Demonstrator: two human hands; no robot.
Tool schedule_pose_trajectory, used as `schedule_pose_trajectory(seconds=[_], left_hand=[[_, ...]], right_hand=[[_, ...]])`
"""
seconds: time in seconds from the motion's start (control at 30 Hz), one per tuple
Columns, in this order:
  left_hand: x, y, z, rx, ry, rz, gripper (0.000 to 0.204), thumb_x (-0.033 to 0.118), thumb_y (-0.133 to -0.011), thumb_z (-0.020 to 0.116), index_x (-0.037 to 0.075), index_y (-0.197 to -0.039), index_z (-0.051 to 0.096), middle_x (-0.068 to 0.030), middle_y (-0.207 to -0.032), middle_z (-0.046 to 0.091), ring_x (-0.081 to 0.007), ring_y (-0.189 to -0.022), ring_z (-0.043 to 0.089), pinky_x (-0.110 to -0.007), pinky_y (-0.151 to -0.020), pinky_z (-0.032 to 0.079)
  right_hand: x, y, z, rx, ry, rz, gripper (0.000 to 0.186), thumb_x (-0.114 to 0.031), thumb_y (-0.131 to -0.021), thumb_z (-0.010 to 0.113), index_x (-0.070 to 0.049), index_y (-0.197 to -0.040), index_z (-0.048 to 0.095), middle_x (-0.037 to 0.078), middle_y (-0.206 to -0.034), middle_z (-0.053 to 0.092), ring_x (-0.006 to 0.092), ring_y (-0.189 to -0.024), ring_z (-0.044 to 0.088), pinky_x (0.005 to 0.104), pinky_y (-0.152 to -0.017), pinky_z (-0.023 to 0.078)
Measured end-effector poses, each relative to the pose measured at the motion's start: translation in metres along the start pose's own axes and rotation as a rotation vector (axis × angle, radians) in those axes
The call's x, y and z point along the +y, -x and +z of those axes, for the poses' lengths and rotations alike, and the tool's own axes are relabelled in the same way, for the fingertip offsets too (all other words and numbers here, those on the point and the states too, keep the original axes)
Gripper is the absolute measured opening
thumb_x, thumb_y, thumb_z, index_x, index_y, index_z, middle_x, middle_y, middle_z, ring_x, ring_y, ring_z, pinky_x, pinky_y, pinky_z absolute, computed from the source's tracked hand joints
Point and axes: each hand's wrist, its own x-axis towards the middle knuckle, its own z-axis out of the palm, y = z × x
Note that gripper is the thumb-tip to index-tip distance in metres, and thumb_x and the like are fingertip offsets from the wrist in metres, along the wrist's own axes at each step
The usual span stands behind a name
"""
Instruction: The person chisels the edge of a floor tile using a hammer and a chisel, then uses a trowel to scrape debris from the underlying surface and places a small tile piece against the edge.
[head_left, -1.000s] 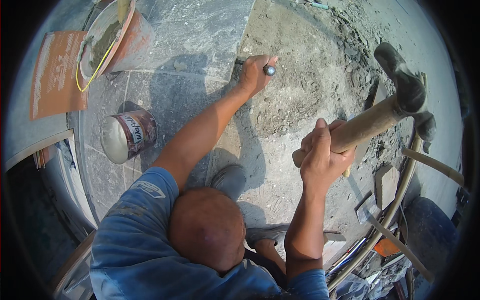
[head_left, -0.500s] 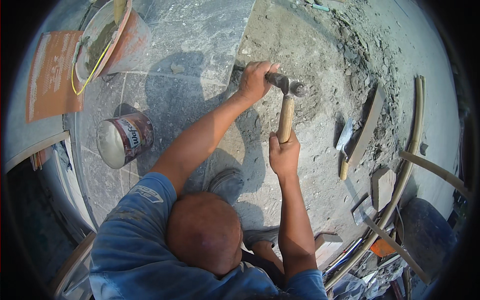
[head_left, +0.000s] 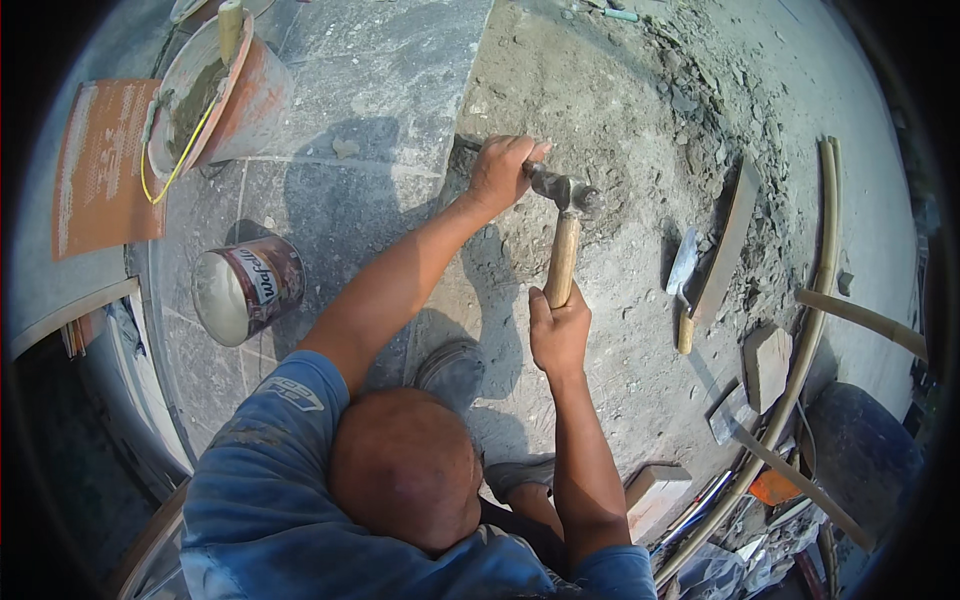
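My left hand (head_left: 503,176) is closed around a dark metal chisel (head_left: 466,143), whose narrow end points left toward the cut edge of the grey tiled floor (head_left: 345,210). In my right hand (head_left: 560,330) is the wooden handle of a hammer (head_left: 563,255). The hammer's steel head lies at the chisel's right end, just beside my left fist; I cannot tell if they touch. Both hands are over rough, dusty ground (head_left: 600,330) next to the tiles. Much of the chisel is hidden by my left fingers.
A mortar bucket (head_left: 250,110) and a tin (head_left: 270,283) stand at left, near an orange sheet (head_left: 105,170). To the right lie a trowel (head_left: 683,262), a long flat strip (head_left: 727,245), rubble (head_left: 690,110), bamboo poles (head_left: 815,300), a hoe (head_left: 735,415) and a blue drum (head_left: 860,440).
The whole view has shifted slightly. Both hands, the chisel and the hammer appear a little lower and further left; the grips are the same.
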Motion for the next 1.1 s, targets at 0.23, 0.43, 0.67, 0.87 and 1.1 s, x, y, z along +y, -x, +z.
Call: schedule_pose_trajectory(seconds=[0.23,0.43,0.67,0.87,1.1], left_hand=[[0.022,0.011,-0.009,-0.097,0.060,0.036,0.030,0.017,-0.088,0.066,0.002,-0.068,0.050,-0.0174,-0.061,0.052,-0.0375,-0.060,0.054,-0.047,-0.058,0.042],[0.113,0.030,-0.042,-0.495,0.237,-0.146,0.027,0.020,-0.087,0.067,0.000,-0.073,0.057,-0.0183,-0.062,0.057,-0.0367,-0.059,0.058,-0.044,-0.056,0.044],[0.152,0.036,-0.092,-0.956,0.318,-0.588,0.040,0.035,-0.093,0.061,-0.004,-0.080,0.063,-0.0152,-0.057,0.054,-0.0208,-0.052,0.045,-0.040,-0.055,0.041],[0.122,0.063,-0.134,-0.960,0.102,-0.742,0.042,0.036,-0.093,0.061,-0.004,-0.079,0.062,-0.0155,-0.059,0.054,-0.0197,-0.055,0.047,-0.039,-0.059,0.042],[0.111,0.122,-0.174,-0.927,-0.149,-0.789,0.036,0.034,-0.091,0.062,-0.002,-0.086,0.067,-0.0209,-0.068,0.060,-0.0306,-0.062,0.057,-0.042,-0.063,0.046]], right_hand=[[0.017,0.026,-0.053,0.125,-0.280,0.101,0.014,-0.008,-0.088,0.062,-0.004,-0.082,0.050,0.001,-0.055,0.050,0.0090,-0.042,0.047,0.0247,-0.039,0.037],[0.098,0.041,-0.121,-0.204,-0.438,0.402,0.023,-0.018,-0.087,0.070,-0.004,-0.081,0.053,0.005,-0.058,0.054,0.0143,-0.044,0.053,0.0275,-0.044,0.045],[0.190,0.106,-0.128,-0.797,0.125,0.668,0.039,-0.035,-0.080,0.078,0.000,-0.082,0.062,0.009,-0.066,0.063,0.0177,-0.058,0.063,0.0325,-0.057,0.052],[0.184,0.030,-0.164,-0.164,0.753,0.039,0.049,-0.043,-0.080,0.073,-0.005,-0.107,0.064,0.018,-0.105,0.065,0.0357,-0.097,0.063,0.0442,-0.083,0.050],[0.223,-0.078,-0.225,0.201,1.113,-0.048,0.054,-0.030,-0.079,0.074,-0.011,-0.124,0.052,0.015,-0.117,0.052,0.0351,-0.110,0.051,0.0462,-0.093,0.045]])
